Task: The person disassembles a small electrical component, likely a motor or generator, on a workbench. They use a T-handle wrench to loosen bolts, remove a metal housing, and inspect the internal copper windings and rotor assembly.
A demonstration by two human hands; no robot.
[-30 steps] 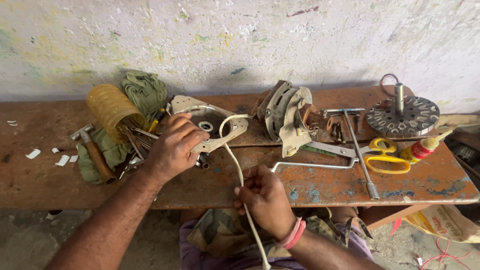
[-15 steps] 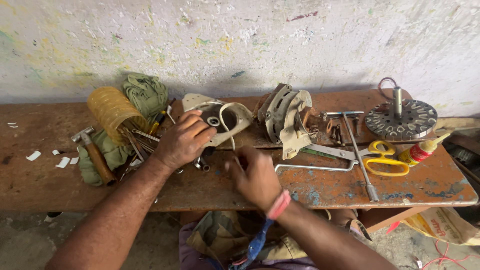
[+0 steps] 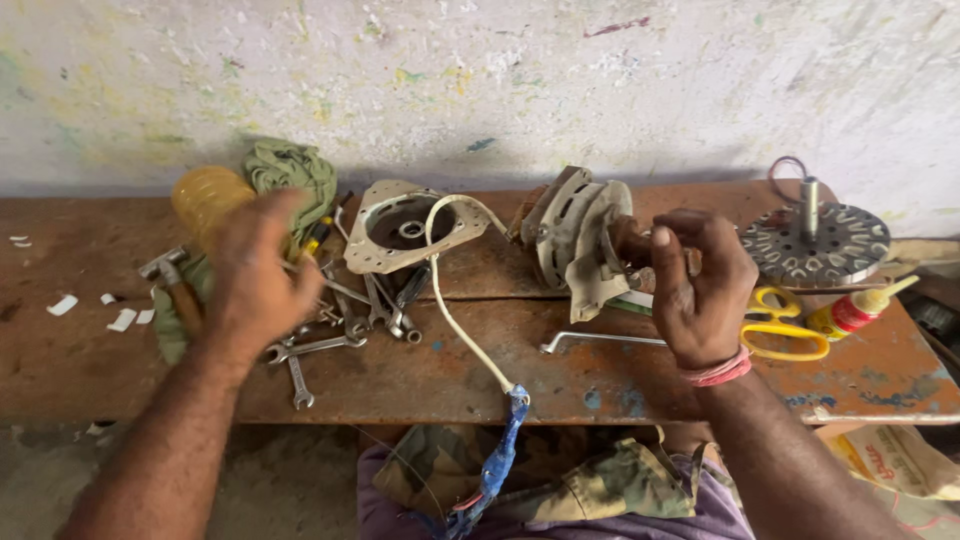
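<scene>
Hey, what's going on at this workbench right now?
A person sits at a rusty wooden bench strewn with fan motor parts. Their left hand is raised, blurred, over a pile of steel spanners beside a yellow thread spool. Their right hand is curled just above the bench, next to a beige metal motor housing; what it grips is unclear. A cream cable runs from a beige round motor cover off the front edge. Yellow-handled scissors lie to the right.
</scene>
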